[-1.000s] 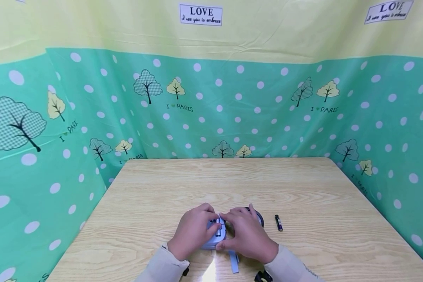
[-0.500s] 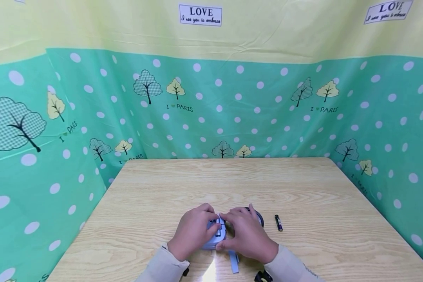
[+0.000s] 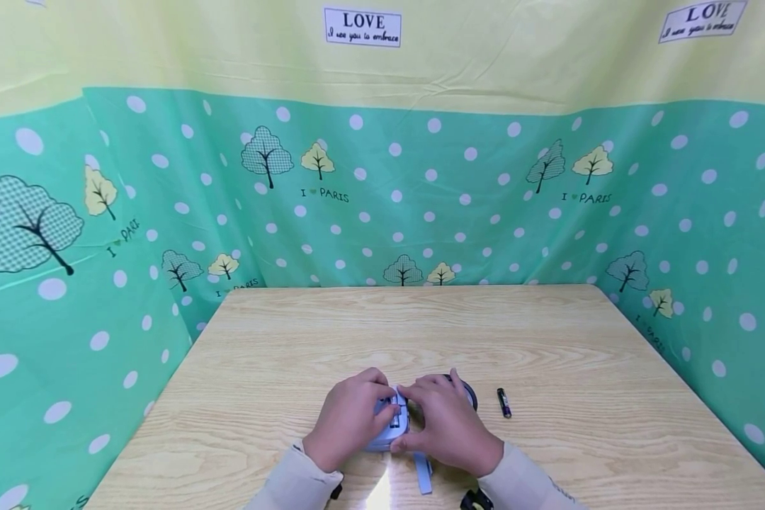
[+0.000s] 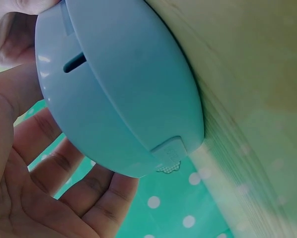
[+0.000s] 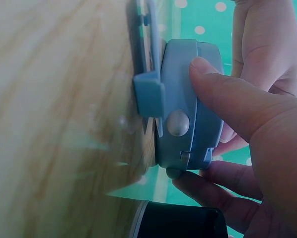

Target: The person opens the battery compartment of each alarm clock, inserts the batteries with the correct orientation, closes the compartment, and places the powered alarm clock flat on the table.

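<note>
A light-blue rounded plastic device (image 3: 380, 440) lies on the table with its battery compartment facing up. My left hand (image 3: 349, 412) grips its left side, thumb and forefinger at a small battery (image 3: 394, 421) in the compartment. From the right, my right hand (image 3: 448, 426) holds the same device, with the thumb along its near side. In the left wrist view the curved shell (image 4: 138, 84) shows a dark slot and a small tab. The right wrist view shows a silvery round button (image 5: 178, 123) on its side. Part of the compartment is hidden by my fingers.
Another battery (image 3: 504, 403) lies to the right of my right hand. A light-blue flat strip (image 3: 423, 473) with a clip-like end rests nearer the front. Behind the right hand, a black-rimmed round object (image 3: 471, 394) is mostly hidden. Polka-dot cloth (image 3: 370, 184) surrounds the table (image 3: 280, 340).
</note>
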Tool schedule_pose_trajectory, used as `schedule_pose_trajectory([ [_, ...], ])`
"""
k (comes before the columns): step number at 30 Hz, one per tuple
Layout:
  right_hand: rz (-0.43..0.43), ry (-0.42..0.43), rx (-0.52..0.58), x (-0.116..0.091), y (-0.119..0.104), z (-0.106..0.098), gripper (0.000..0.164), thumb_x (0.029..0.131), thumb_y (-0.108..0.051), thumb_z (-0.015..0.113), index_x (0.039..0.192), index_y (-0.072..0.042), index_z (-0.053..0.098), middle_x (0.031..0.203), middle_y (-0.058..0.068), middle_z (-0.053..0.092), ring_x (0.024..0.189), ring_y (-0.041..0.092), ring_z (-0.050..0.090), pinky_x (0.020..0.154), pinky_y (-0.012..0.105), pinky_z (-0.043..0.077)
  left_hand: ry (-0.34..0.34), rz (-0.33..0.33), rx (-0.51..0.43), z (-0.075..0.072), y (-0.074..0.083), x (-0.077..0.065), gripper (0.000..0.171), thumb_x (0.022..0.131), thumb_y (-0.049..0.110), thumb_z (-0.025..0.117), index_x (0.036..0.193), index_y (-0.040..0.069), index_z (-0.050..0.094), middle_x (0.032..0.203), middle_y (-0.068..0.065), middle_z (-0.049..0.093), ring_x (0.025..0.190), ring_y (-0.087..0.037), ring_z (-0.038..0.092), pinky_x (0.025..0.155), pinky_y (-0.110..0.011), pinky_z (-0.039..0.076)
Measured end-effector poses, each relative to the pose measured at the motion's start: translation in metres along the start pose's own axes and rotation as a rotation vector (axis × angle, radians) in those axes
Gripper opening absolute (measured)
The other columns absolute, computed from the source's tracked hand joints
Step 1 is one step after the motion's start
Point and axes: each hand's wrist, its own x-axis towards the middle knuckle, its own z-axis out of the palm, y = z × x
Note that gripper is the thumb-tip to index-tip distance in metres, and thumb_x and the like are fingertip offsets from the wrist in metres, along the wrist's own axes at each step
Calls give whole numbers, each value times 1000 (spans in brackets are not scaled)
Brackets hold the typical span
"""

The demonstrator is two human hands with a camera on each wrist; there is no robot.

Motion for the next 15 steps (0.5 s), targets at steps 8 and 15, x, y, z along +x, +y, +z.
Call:
schedule_pose_trajectory([
  [8,0,5,-1,0,1,1,85,57,-72,72,126,-22,63,114,-11,63,117,17,48,102,72,11,0,1,11,-1,1,0,23,83,37,71,97,19,77,96,10,61,81,-6,63,72,-28,53],
  [15,-2,11,-5,0,1,1,85,58,-71,73,126,-22,63,114,-11,63,117,17,48,102,72,11,7,7,17,-2,3,0,22,83,36,72,95,18,77,96,9,62,80,-7,63,71,-28,53],
])
